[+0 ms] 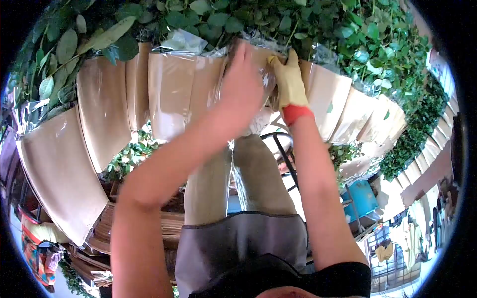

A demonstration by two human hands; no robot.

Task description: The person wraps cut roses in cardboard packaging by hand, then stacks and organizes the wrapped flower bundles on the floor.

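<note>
A row of brown cardboard wraps (171,94) in clear plastic runs across the upper middle, with green leafy stems (213,22) rising out of their tops. My bare left hand (242,89) is at the top edge of a wrap in the centre, blurred, and its fingers are hard to make out. Just right of it, my right hand (289,84), in a pale yellow glove with a red cuff, touches the top of a wrap. Its thumb and fingers are apart at the plastic edge.
Large cardboard wraps (64,174) stand at the left. A teal bin (362,198) is at the right, near a wire rack (392,258). Stacked cardboard (171,223) lies below the row. More wrapped bunches curve away at the far right.
</note>
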